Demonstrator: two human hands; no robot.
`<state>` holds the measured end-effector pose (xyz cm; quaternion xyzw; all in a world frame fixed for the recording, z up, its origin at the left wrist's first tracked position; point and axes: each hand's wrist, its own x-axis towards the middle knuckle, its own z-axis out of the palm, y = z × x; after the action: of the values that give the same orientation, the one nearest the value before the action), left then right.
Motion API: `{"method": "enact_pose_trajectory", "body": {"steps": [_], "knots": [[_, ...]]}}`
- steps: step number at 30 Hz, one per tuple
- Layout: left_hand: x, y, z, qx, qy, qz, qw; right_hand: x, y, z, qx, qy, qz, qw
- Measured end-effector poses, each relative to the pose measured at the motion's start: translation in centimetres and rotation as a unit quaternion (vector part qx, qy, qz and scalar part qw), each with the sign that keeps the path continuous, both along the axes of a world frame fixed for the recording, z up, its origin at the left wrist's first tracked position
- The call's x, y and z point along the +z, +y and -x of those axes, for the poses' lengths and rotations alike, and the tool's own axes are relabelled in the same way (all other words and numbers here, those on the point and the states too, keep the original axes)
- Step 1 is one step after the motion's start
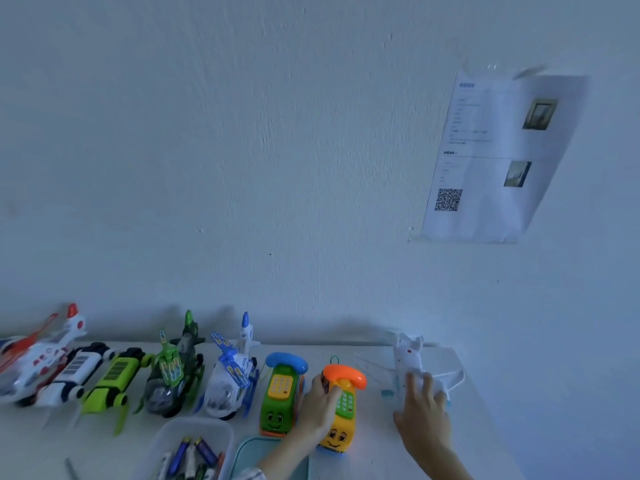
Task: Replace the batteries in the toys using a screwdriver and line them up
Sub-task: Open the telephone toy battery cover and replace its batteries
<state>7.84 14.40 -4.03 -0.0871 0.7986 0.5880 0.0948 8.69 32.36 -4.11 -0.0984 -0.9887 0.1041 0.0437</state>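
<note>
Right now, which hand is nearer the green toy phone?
Left. The left hand rests on the yellow phone beside the green toy phone; the right hand is on the white plane.

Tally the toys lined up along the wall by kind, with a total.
Helicopters: 3 (red, green, blue)
Robot cars: 2 (white, lime)
Phones: 2 (green, yellow)
Planes: 1 (white)
Total: 8
</note>
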Motion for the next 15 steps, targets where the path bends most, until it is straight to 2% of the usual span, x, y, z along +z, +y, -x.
{"method": "enact_pose_trajectory", "body": {"steps": [5,8,11,15], "knots": [[-0.4,0.2,0.3,-0.016,0.018,0.099,0.995,-0.1,0.9,0.2,0.001,0.007,0.051,0.999],[-0.1,0.5,0.4,-0.037,0.012,0.154,0.987,-0.2,1.5,0.3,-0.005,0.021,0.120,0.993],[-0.2,0.2,0.7,-0.035,0.008,0.154,0.987,-0.3,2.2,0.2,-0.007,0.048,0.226,0.973],[0.0,-0.5,0.7,-0.009,-0.017,0.101,0.995,0.0,2.7,-0.2,-0.016,0.084,0.278,0.957]]}}
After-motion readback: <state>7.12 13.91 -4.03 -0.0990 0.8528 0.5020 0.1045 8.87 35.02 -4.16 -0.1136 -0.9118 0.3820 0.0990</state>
